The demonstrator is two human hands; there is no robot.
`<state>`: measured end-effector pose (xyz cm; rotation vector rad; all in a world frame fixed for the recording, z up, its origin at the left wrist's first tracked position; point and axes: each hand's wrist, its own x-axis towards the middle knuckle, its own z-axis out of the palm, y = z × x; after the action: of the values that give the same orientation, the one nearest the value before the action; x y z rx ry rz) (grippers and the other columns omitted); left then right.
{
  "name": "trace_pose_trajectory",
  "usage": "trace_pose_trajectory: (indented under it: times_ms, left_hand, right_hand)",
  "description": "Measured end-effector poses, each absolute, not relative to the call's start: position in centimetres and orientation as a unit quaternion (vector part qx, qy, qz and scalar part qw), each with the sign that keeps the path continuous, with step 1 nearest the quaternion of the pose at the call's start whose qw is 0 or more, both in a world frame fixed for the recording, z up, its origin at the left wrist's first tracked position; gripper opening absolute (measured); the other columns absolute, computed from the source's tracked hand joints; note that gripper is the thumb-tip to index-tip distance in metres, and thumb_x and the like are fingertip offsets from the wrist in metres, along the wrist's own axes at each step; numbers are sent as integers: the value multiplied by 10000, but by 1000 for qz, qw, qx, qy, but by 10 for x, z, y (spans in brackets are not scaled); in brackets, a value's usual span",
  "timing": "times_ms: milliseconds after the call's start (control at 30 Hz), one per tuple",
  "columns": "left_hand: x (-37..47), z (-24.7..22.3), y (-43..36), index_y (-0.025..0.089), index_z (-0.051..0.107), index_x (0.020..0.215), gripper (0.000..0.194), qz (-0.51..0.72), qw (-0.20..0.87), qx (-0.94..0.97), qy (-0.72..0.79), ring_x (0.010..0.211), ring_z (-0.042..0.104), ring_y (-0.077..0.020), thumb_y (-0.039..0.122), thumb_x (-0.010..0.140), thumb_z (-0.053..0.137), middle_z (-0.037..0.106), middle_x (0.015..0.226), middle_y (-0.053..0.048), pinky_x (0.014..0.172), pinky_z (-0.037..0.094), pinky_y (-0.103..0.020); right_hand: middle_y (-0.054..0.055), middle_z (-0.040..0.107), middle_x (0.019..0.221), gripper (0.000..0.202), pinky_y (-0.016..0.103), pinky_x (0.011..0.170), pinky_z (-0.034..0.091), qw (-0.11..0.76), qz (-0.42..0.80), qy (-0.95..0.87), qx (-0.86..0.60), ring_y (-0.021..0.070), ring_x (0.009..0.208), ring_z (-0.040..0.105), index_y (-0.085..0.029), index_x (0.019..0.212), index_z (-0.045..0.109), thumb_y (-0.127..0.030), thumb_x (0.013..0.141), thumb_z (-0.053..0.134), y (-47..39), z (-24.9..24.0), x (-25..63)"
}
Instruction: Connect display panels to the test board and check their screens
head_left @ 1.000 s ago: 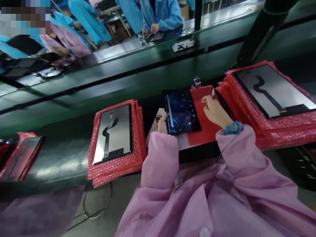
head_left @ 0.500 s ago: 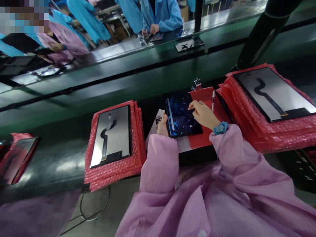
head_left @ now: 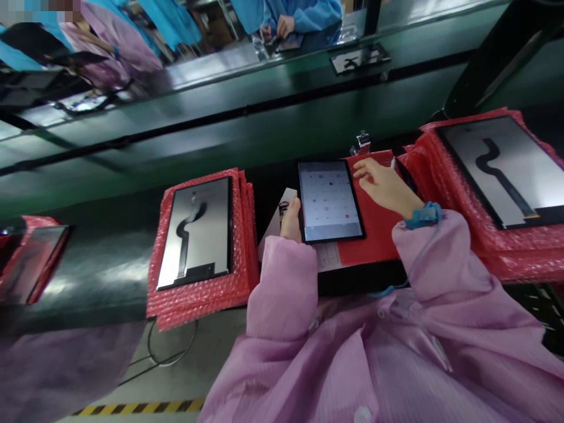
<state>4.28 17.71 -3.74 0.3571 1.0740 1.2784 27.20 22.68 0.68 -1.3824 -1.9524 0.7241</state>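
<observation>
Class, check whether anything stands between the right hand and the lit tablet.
Nothing visible does: the right hand is beside the lit tablet, over red bubble wrap; the left hand is at the opposite edge.

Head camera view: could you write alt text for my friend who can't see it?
A person's left hand holds a lit tablet by its left edge; the right hand is over a red sheet beside it. On either side stands a red bubble-wrap stack with a silvery panel on top.
</observation>
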Motion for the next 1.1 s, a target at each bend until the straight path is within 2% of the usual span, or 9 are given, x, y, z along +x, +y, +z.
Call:
trace_pose_trajectory:
  times_ms: [133,233,300,433,533,700,900,1000,1100]
  left_hand:
    - [42,-38,178,289,534,1505,533,592,601,144,518,1479,473,-167,146,992,537,587,1526,6,1235,372,-295]
    - [45,-32,176,269,523,1521,540,583,600,133,532,1460,501,-195,145,996,532,595,1518,-14,1234,382,-320]
    - [47,-27,175,273,506,1535,551,579,602,128,535,1467,492,-196,139,1000,514,598,1515,-6,1238,380,-325]
    - [49,-22,173,283,467,1561,572,578,603,123,535,1483,470,-200,139,1007,491,604,1507,1,1238,389,-346]
    - [49,-23,172,269,501,1540,545,584,600,132,531,1486,466,-209,147,1010,489,628,1482,-6,1237,387,-327]
    - [49,-23,172,274,538,1514,531,586,598,125,533,1505,436,-218,147,999,504,650,1456,-7,1239,385,-332]
    - [50,-21,171,279,622,1431,477,594,602,139,516,1535,382,-205,124,1001,486,627,1481,3,1253,354,-336]
    - [48,-26,171,296,612,1442,501,600,599,145,510,1529,393,-199,116,990,497,617,1492,13,1259,342,-334]
    - [47,-30,172,310,582,1473,520,598,597,137,517,1532,386,-210,131,991,504,621,1487,18,1260,351,-349]
  right_hand:
    - [55,784,972,191,382,876,531,359,289,-731,-503,208,938,727,-234,975,544,-114,857,452,217,-3,268]
    - [32,795,935,113,327,745,508,307,340,-766,-452,183,798,712,-239,894,545,-149,852,491,203,-4,265]
    - [35,797,970,134,333,722,491,285,334,-778,-449,193,795,701,-237,895,552,-135,828,495,198,-3,264]
    - [75,776,1096,229,428,851,511,300,251,-774,-498,266,1008,684,-230,983,560,-99,825,456,200,-7,264]
    - [103,716,1273,396,503,991,510,332,224,-766,-503,287,1192,626,-215,1201,541,-92,838,445,208,-16,264]
    - [110,608,1449,570,573,1216,360,345,202,-771,-496,274,1415,484,-186,1420,432,-98,857,416,224,-33,262]
    - [102,601,1458,546,592,1219,326,293,210,-818,-449,306,1454,429,-200,1430,477,-136,891,410,231,-36,250]
    - [96,624,1431,500,620,1204,311,258,220,-834,-436,322,1473,398,-211,1400,505,-157,912,405,228,-33,244]
    - [108,606,1441,480,578,1202,339,272,218,-831,-435,307,1437,437,-198,1392,499,-171,923,398,227,-29,244]
